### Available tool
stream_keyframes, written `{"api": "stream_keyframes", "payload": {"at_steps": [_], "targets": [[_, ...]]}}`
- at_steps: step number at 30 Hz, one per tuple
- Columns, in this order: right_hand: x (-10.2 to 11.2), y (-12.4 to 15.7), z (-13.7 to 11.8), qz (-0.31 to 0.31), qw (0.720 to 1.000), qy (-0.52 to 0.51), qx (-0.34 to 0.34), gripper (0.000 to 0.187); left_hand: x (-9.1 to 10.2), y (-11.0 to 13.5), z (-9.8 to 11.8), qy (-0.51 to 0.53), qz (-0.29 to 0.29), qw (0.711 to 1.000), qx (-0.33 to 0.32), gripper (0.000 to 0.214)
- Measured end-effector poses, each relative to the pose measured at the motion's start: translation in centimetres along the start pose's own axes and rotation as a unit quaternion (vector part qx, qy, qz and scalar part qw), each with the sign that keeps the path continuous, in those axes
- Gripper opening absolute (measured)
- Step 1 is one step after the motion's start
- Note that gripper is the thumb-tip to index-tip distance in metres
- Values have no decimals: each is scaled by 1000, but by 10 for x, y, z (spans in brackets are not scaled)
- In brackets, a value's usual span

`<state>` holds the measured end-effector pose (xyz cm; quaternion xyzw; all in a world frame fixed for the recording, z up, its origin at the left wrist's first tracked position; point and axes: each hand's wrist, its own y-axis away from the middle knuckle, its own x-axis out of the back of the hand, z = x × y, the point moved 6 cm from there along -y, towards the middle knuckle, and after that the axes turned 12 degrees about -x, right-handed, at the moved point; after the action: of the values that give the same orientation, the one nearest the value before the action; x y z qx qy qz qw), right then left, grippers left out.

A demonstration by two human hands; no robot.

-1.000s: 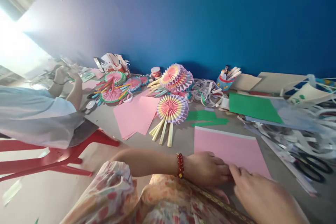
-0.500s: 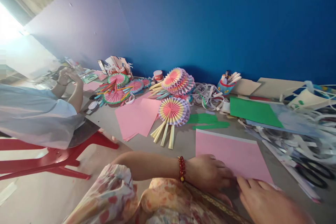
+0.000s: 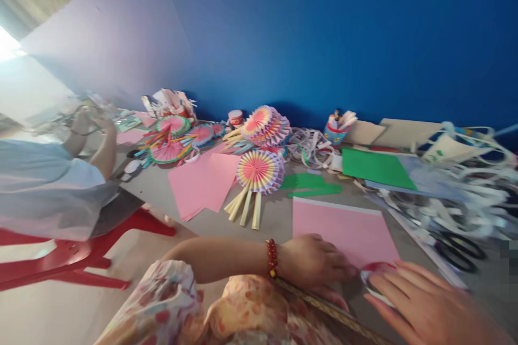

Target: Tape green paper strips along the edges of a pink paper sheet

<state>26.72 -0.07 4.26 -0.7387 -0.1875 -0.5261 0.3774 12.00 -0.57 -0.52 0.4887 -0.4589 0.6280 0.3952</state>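
My left hand [image 3: 318,263], with a red bead bracelet on its wrist, lies on the near edge of a sheet of pink paper [image 3: 343,229]. Its fingers are fairly flat and slightly bent. A pale strip runs along the far edge of that sheet. To the right, my right hand [image 3: 433,302] has its fingers and thumb around a red and white ring [image 3: 377,267], which looks like a roll of tape. Part of the ring is hidden behind the fingers, beside the paper's near right corner. Left of the sheet rests a pleated paper fan [image 3: 261,172] with pale yellow sticks.
More folded fans [image 3: 265,124] are piled behind. Other pink sheets [image 3: 198,183] lie to the left, green paper [image 3: 376,167] and black-handled scissors [image 3: 459,250] to the right. A pen cup [image 3: 336,132] stands near the blue wall. Another person [image 3: 48,188] sits at far left.
The view has swung slightly to the right. My right hand's fingers have spread, and the red and white ring now shows by them. My left hand stays on the pink sheet.
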Motion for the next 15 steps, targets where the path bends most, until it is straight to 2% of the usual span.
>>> {"api": "stream_keyframes", "payload": {"at_steps": [3,5,7,15], "targets": [[11,-7,1,-81,997,-6,1,20,0,-1,1,13,-16,1000,6,62],[10,-7,6,-142,990,-23,-9,23,0,-1,-1,19,-23,999,15,65],[7,-3,13,-175,983,-42,-20,27,-1,-1,-2,29,-24,999,16,68],[-6,8,13,-130,991,-31,15,37,-2,-1,-1,32,-22,999,13,67]]}}
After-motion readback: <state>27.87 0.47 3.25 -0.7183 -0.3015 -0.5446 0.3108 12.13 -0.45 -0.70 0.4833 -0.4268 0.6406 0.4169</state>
